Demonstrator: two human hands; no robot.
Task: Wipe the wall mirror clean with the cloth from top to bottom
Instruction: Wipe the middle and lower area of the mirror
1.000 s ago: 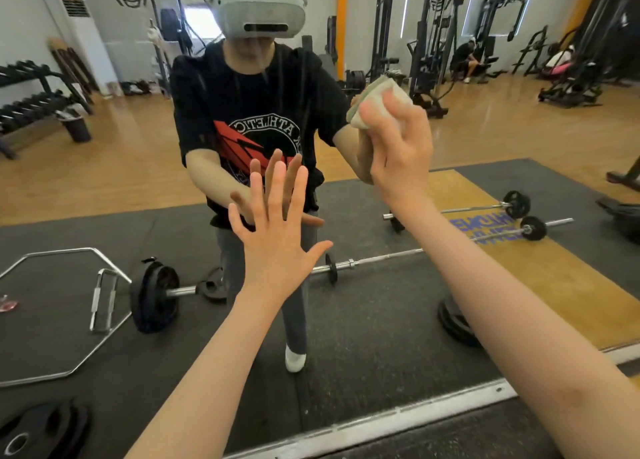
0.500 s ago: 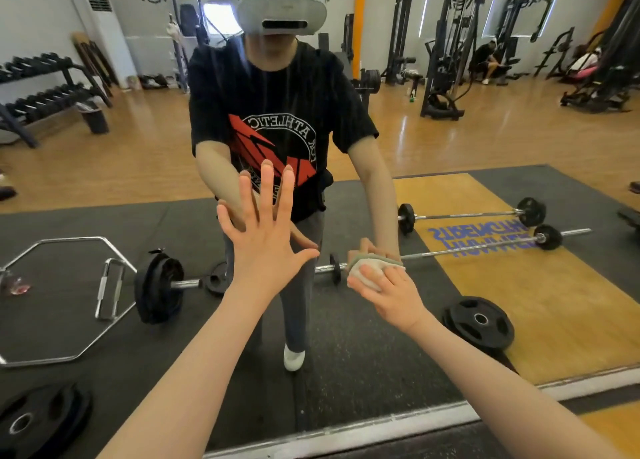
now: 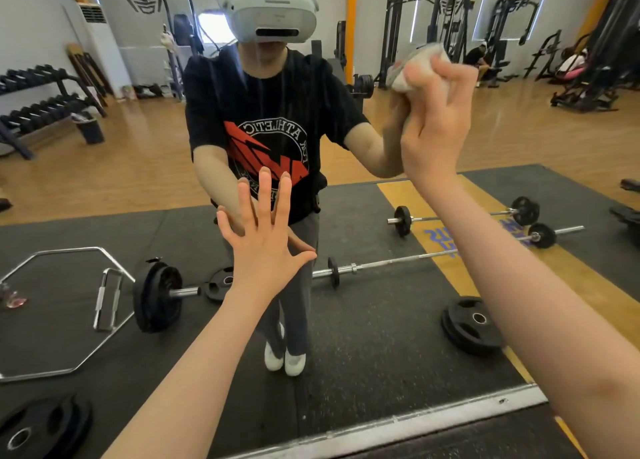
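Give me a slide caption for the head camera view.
Right hand presses a bunched white cloth high on the gym wall mirror; left hand braces flat against the glass.

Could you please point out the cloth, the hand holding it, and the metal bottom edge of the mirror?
cloth [image 3: 412, 69], head view, bunched part above the fingers.
right hand [image 3: 438, 126], head view, back of hand.
mirror frame [image 3: 398, 427], head view, bottom metal strip.

A gym room with a light wooden floor [image 3: 145, 168] and a dark rubber mat [image 3: 374, 320] across its middle. On the mat, a chrome hexagonal bar [image 3: 69, 313] lies at the left, with long barbells [image 3: 450, 251] to its right and a stack of black weight plates [image 3: 472, 325] near them. Behind the mat, a dumbbell rack [image 3: 38, 102] stands at the far left by a white air-conditioning unit [image 3: 98, 43]. Black weight machines [image 3: 512, 26] line the back wall beside an orange pillar [image 3: 351, 19].
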